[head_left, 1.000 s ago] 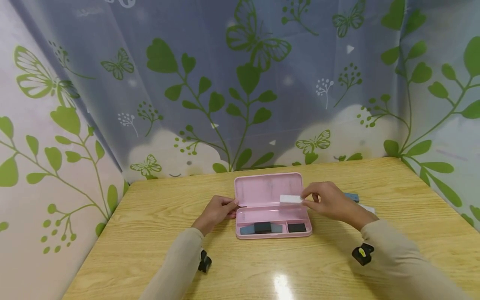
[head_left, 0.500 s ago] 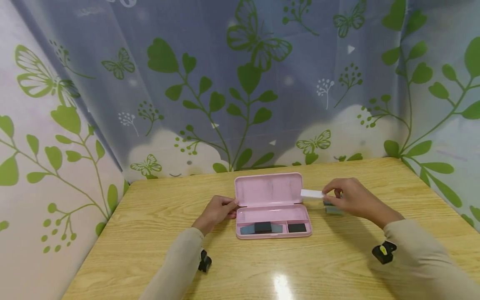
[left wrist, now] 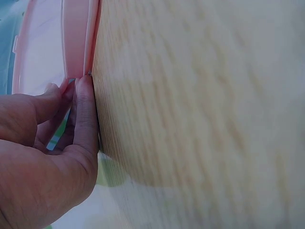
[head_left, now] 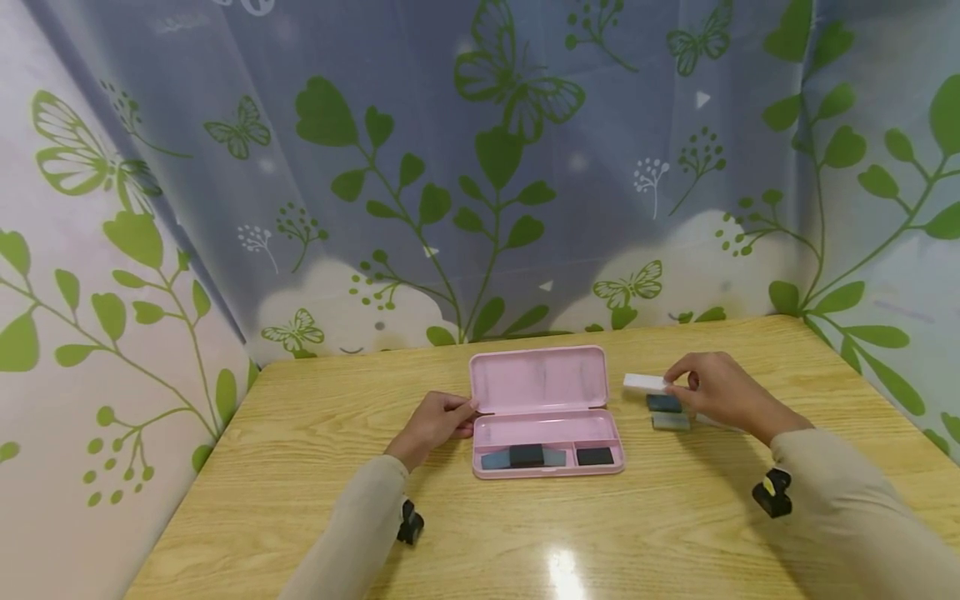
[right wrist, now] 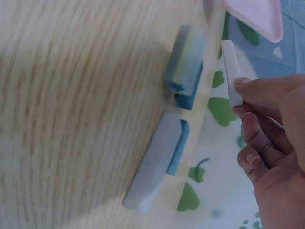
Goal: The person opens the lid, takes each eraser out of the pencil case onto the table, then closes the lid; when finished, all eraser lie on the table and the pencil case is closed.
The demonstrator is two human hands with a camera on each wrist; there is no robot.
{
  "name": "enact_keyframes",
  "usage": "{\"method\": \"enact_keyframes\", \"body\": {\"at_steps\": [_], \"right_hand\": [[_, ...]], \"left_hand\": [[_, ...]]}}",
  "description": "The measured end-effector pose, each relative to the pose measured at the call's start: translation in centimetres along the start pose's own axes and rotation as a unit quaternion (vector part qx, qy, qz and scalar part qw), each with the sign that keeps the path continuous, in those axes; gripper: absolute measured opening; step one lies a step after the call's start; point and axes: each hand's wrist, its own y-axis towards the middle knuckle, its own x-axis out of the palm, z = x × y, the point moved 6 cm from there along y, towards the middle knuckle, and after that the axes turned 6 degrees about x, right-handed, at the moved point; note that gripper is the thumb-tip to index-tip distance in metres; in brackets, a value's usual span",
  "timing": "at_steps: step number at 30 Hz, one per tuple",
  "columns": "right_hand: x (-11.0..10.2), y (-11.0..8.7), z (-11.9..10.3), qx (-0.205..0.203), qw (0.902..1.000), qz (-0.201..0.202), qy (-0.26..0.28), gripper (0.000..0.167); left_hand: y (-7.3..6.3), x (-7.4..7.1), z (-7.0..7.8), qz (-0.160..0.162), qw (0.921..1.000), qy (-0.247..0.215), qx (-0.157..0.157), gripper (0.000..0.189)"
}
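Observation:
A pink pencil case (head_left: 545, 427) lies on the table with its lid (head_left: 536, 380) raised. At its left edge, my left hand (head_left: 433, 422) holds it by the hinge corner, thumb against the lid and a finger by the base. Inside the front compartments are a blue-grey eraser-like block with a black band (head_left: 526, 455) and a small black block (head_left: 595, 456). Right of the case, my right hand (head_left: 712, 387) pinches one end of a white eraser-like block (head_left: 645, 383) between thumb and fingers, raised above the table in the right wrist view.
Beneath the right hand lie a dark blue block (head_left: 663, 403) and a pale block (head_left: 670, 422) side by side. A white block (right wrist: 152, 164) and a blue one (right wrist: 179, 147) lie near them. A patterned curtain (head_left: 420, 167) hangs behind the table (head_left: 337, 500).
My right hand has carried the white block rightward, away from the case lid to above the loose blocks. My left hand has stayed at the case's left edge.

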Motion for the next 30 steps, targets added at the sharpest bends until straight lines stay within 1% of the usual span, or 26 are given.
{"method": "enact_keyframes", "body": {"at_steps": [8, 17, 23, 30], "right_hand": [[0.9, 1.3, 0.9, 0.008, 0.9997, 0.007, -0.020, 0.014], [1.8, 2.5, 1.7, 0.030, 0.9990, -0.004, -0.033, 0.014], [2.1, 2.6, 2.2, 0.045, 0.9986, -0.007, -0.029, 0.014], [2.4, 2.7, 2.5, 0.050, 0.9984, -0.006, -0.026, 0.015]], "left_hand": [[0.0, 0.0, 0.0, 0.002, 1.0000, 0.003, -0.003, 0.025], [-0.2, 0.0, 0.3, -0.001, 1.0000, 0.005, 0.000, 0.025], [-0.1, -0.1, 0.1, -0.002, 1.0000, 0.003, -0.001, 0.025], [0.2, -0.1, -0.1, -0.007, 1.0000, 0.002, 0.002, 0.025]]}}
